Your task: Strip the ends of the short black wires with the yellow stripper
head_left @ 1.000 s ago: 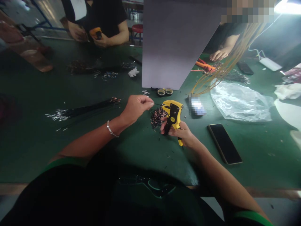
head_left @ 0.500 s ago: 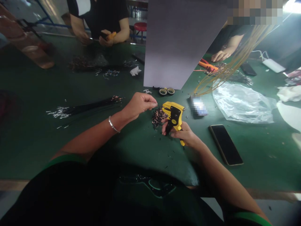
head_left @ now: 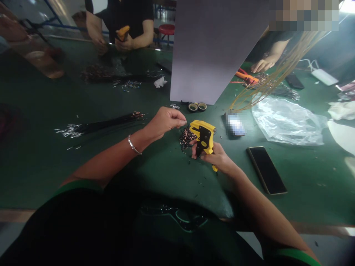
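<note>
My right hand (head_left: 212, 155) is wrapped round the handles of a yellow and black wire stripper (head_left: 204, 137), whose jaws point left. Just left of the jaws, my left hand (head_left: 166, 121) is closed in a pinch, and whatever lies between its fingertips is too small to make out. Under and between the hands is a pile of short dark and copper-coloured clippings (head_left: 185, 138). A bundle of black wires (head_left: 102, 123) with pale left ends and coppery right ends lies left of my left hand.
A grey panel (head_left: 210, 48) stands ahead, with tape rolls (head_left: 197, 107) at its foot. Right are a phone (head_left: 266, 170), a plastic bag (head_left: 288, 122) and a small box (head_left: 235, 124). Across the green table (head_left: 155, 173), a person holds an orange tool (head_left: 122, 33); another person's hand (head_left: 263, 64) rests near orange pliers (head_left: 247, 77).
The wire stripper has shifted slightly left and turned a little, closer to my left fingertips. Across the table, the person's orange tool has risen and now points up.
</note>
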The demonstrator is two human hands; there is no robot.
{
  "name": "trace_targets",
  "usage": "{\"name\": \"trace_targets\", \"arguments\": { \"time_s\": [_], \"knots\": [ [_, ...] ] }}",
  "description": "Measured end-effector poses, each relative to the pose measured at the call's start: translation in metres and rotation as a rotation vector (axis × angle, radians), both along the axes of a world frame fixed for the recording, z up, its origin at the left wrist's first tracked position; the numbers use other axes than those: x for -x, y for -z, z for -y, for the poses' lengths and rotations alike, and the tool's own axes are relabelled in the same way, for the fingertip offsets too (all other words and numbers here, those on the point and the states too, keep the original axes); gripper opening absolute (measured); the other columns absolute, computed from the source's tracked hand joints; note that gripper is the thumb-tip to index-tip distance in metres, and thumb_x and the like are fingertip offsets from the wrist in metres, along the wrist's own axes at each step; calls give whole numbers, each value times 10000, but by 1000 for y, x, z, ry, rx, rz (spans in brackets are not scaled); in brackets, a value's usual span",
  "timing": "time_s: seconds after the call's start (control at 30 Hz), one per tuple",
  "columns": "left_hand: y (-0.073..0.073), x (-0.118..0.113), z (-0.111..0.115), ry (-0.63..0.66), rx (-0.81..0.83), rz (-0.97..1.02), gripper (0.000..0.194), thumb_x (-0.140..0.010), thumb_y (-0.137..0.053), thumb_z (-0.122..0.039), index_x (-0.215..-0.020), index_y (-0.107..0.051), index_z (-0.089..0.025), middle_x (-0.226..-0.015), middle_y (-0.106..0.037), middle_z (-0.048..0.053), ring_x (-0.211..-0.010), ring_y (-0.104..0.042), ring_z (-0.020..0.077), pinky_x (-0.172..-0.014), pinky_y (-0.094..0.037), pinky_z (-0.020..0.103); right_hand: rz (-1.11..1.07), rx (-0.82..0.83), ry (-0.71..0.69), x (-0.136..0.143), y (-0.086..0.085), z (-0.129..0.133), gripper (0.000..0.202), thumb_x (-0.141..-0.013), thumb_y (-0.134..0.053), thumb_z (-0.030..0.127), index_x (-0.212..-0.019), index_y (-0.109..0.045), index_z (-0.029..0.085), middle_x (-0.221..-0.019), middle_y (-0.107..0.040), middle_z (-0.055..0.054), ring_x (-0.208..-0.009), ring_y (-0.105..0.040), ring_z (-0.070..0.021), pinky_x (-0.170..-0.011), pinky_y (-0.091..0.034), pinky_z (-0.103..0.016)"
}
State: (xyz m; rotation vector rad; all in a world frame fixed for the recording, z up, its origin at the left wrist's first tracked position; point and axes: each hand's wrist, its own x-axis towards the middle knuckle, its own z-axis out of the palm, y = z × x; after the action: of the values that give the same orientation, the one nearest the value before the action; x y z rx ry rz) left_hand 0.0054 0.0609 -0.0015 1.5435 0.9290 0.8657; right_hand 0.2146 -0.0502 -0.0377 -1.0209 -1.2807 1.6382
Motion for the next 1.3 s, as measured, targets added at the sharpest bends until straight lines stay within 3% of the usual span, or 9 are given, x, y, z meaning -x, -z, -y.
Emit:
{"name": "trace_targets", "arguments": {
  "time_s": [0.6, 0.97, 1.3],
  "knots": [
    [-5, 2, 0, 20, -46, 0, 25, -642, -709, -167, -642, -712, -142, -569, -611, -5, -556, -512, 82, -557, -417, 248, 84, -92, 131, 9, 9, 5, 274, -692, -708, 210, -958, -657, 168, -683, -636, 10, -573, -578, -142, -587, -492, -315],
    [11, 3, -8, 24, -119, -71, 83, -681, -719, -225, -690, -741, -146, -641, -672, 16, -606, -571, 103, -616, -461, 259, 127, -45, 194, 13, 10, 8, 202, -697, -701, 226, -880, -643, 164, -676, -600, 20, -498, -550, -114, -492, -466, -286],
    [20, 2, -19, -7, -84, -52, 61, -657, -718, -204, -669, -729, -145, -572, -617, -7, -543, -506, 82, -576, -428, 251, 89, -6, 192, 18, 16, 3, 192, -680, -666, 228, -844, -578, 182, -548, -536, 65, -413, -484, -90, -412, -417, -253]
  ]
}}
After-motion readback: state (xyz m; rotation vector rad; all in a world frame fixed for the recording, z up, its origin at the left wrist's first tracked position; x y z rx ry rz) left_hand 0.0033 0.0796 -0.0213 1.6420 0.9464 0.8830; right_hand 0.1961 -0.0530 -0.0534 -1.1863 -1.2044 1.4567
